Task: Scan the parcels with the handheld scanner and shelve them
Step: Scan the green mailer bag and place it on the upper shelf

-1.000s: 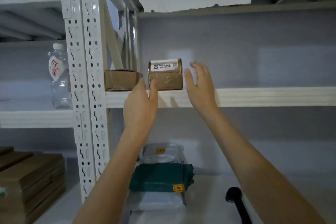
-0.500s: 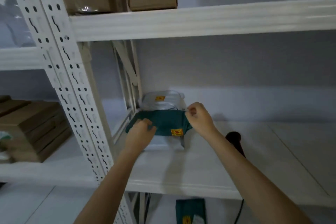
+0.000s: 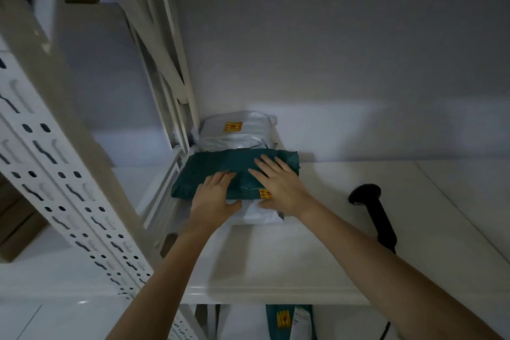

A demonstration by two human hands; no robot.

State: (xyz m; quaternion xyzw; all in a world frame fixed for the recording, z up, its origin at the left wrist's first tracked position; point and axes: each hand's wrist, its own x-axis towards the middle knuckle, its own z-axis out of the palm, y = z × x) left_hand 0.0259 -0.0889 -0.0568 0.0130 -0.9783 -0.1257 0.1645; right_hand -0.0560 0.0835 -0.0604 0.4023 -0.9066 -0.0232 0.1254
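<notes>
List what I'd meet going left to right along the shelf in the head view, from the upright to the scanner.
Perforated white upright → green parcel, with the left hand then the right hand resting flat on it → black handheld scanner, lying apart on the shelf.

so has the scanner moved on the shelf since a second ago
No. The black handheld scanner lies on the white shelf to the right of the green parcel, as before; only the camera tilted down.
</notes>
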